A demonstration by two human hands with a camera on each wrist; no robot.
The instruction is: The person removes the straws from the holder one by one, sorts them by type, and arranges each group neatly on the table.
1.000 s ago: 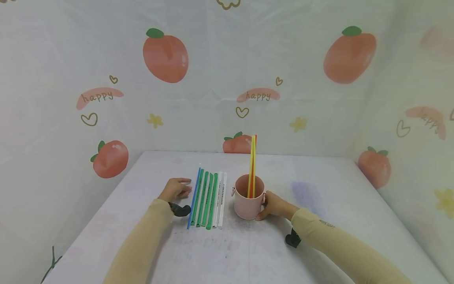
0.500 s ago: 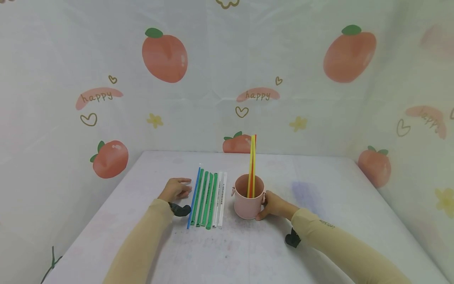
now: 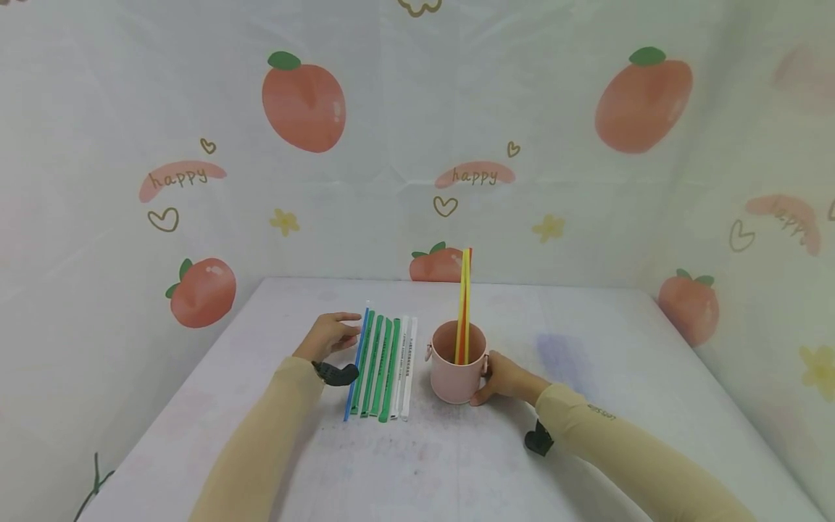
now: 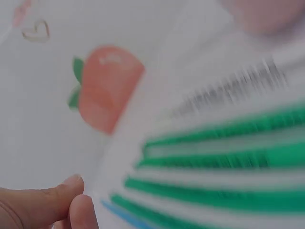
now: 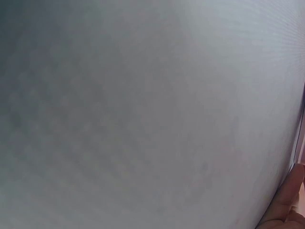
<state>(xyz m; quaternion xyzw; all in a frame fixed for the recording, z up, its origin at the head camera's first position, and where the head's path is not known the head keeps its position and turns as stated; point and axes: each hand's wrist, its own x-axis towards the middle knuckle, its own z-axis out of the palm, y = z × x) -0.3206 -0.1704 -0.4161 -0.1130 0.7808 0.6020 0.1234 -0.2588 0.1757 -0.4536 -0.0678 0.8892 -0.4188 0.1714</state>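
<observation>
Side by side on the table lie several wrapped straws: a blue straw at the left, green straws, then white straws with dark print. My left hand is beside the blue straw's upper part, its fingers stretched toward it. In the left wrist view, the thumb and a fingertip are near the blue straw's blurred end, and nothing shows between them. My right hand holds the side of a pink bucket by its right ring. Yellow and orange-red straws stand upright in the bucket.
A white tabletop lies under everything, with a faint purple stain right of the bucket. White cloth printed with fruit rises behind and at both sides. The right wrist view shows mostly a pale blurred surface.
My left hand has moved slightly forward and right, nearer the upper end of the blue straw. My right hand and the bucket have stayed put.
</observation>
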